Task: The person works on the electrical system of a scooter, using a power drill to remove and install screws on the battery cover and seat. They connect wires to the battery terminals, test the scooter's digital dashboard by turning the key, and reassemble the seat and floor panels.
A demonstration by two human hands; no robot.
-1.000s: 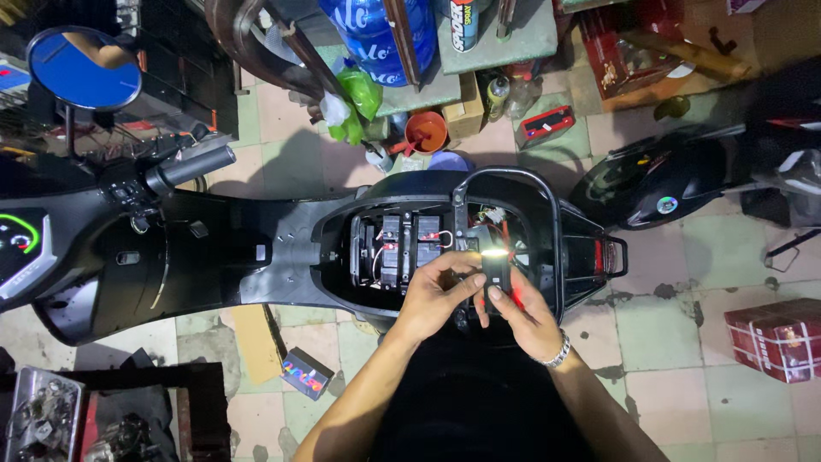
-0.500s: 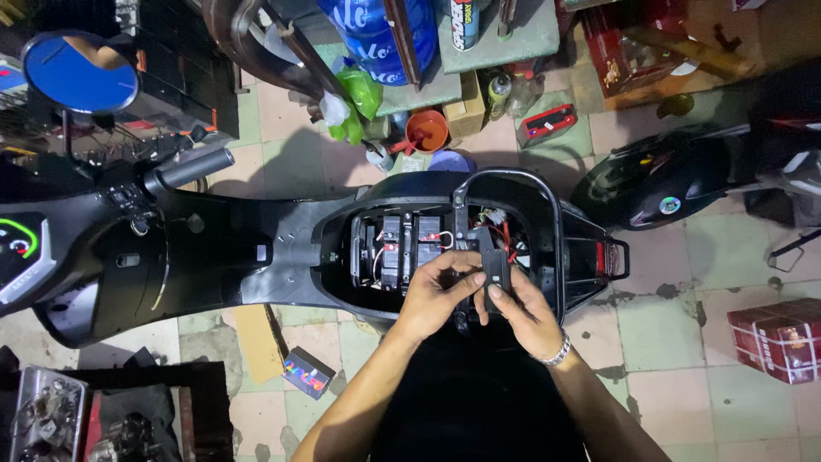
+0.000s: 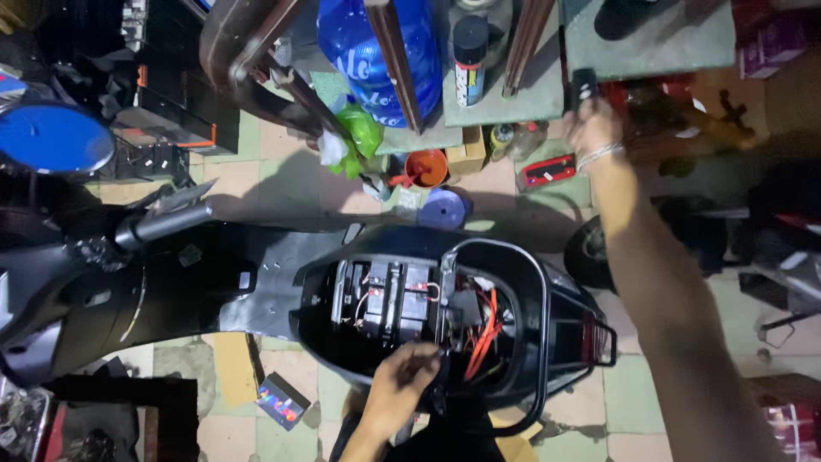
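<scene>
Two hands apart: left hand (image 3: 402, 395) curled on scooter compartment (image 3: 479, 257) rim; right hand (image 3: 590, 128) clamped on black object (image 3: 584, 85) near red flat package (image 3: 547, 171) on floor (image 3: 650, 402).

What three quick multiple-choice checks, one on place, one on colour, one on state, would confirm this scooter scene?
1. Where is the left hand?
A. at the near rim of the open scooter compartment
B. on the handlebar
C. on the floor

2. What colour are the loose wires in the compartment?
A. green
B. orange-red
C. white

3. What is the right hand doing?
A. resting flat
B. hanging empty
C. gripping a dark object

Answers: A, its fingers sit at the rim; B, bright orange-red strands; C, fingers are wrapped around it, arm outstretched.
</scene>
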